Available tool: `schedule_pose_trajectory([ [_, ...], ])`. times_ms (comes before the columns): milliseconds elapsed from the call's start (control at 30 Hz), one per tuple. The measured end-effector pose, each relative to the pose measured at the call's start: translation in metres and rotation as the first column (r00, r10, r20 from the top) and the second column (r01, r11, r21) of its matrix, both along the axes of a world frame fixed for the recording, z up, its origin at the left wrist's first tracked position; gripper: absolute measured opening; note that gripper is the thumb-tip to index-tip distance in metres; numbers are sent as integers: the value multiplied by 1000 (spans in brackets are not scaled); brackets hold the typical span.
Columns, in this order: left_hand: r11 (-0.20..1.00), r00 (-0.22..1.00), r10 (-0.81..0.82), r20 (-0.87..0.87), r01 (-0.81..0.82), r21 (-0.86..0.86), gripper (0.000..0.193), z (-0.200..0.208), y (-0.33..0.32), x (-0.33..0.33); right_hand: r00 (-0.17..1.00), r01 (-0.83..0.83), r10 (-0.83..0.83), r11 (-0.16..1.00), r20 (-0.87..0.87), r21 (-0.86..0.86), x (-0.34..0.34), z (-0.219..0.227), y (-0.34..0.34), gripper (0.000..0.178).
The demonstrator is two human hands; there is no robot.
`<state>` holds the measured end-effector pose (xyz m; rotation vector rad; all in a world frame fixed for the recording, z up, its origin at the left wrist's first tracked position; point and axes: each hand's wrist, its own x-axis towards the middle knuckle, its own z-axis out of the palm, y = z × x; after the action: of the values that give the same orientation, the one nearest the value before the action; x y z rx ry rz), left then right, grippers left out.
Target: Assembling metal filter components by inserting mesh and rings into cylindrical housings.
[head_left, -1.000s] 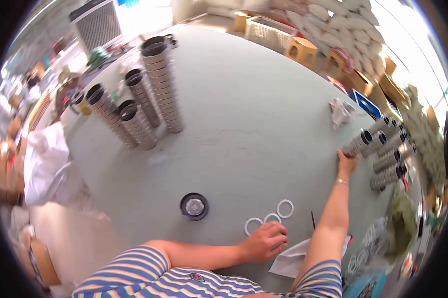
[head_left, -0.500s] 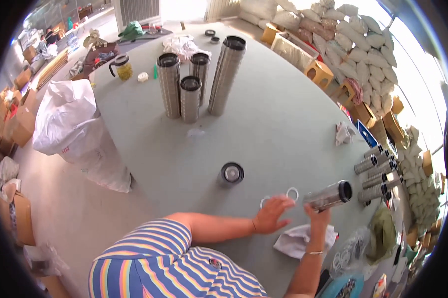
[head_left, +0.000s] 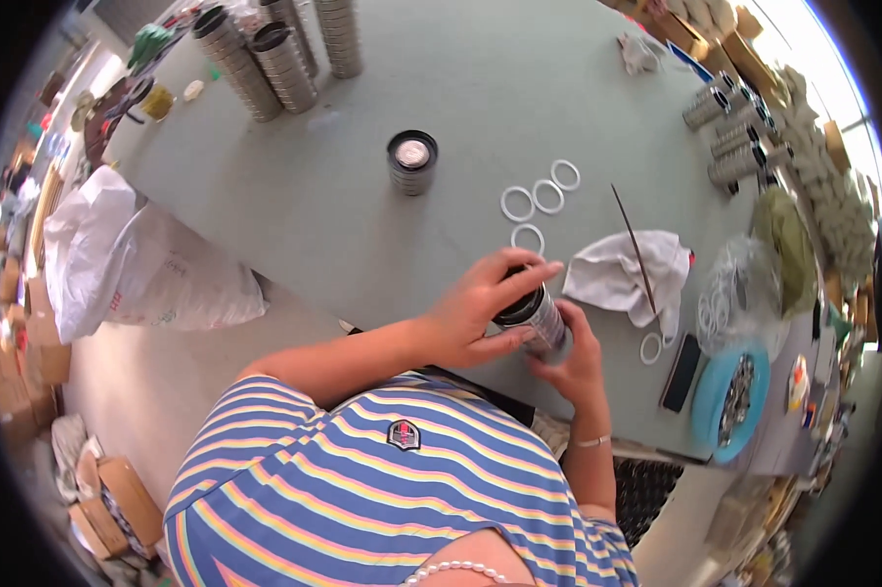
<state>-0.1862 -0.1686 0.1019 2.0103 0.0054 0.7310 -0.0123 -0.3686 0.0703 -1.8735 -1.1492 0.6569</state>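
Close to my body, a shiny metal tumbler (head_left: 542, 327) with a black rim is tilted between my hands. My right hand (head_left: 576, 360) wraps its lower body. My left hand (head_left: 485, 311) is closed over the black rim end, with the thumb along its side. Just beyond the fingers lie several white rings (head_left: 547, 197) on the grey table. Farther off stands another tumbler (head_left: 411, 164), upright, with a pale disc showing inside its black rim. A white cloth (head_left: 625, 269) lies right of my hands, with a thin dark stick (head_left: 634, 249) across it.
Stacks of tumblers (head_left: 289, 73) stand at the far left, and more tumblers (head_left: 739, 161) lie at the right edge. Near the right are a blue basin (head_left: 707, 416) of small parts, a phone (head_left: 680, 374) and a clear bag (head_left: 739, 293) of rings. A white sack (head_left: 181, 279) stands left.
The held tumbler has come from the right to close in front of me, and my left hand has joined on its rim. My view has tilted down toward my body.
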Motion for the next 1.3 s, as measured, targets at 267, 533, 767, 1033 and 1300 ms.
schedule_pose_trajectory([
  [267, 981, 982, 150, 115, -162, 107, 80, -22, -8, 26, 994, -83, 65, 972, 88, 221, -13, -43, 34, 78],
  [533, 997, 946, 81, 314, -81, -13, 84, -57, -12, 35, 279, 807, -866, 446, 415, 387, 203, 57, -193, 22],
  [767, 997, 918, 66, 390, -78, 15, 86, -68, -5, 44, 645, 724, -506, 645, 572, -245, 307, 1, -312, 57],
  [1033, 991, 931, 85, 355, -116, 65, 84, -60, -7, 39, 679, 715, -453, 586, 578, -380, 354, -42, -356, 74],
  [1300, 991, 909, 131, 395, -131, -27, 87, -57, -16, 43, 671, 722, -528, 624, 520, -298, 346, -32, -346, 62],
])
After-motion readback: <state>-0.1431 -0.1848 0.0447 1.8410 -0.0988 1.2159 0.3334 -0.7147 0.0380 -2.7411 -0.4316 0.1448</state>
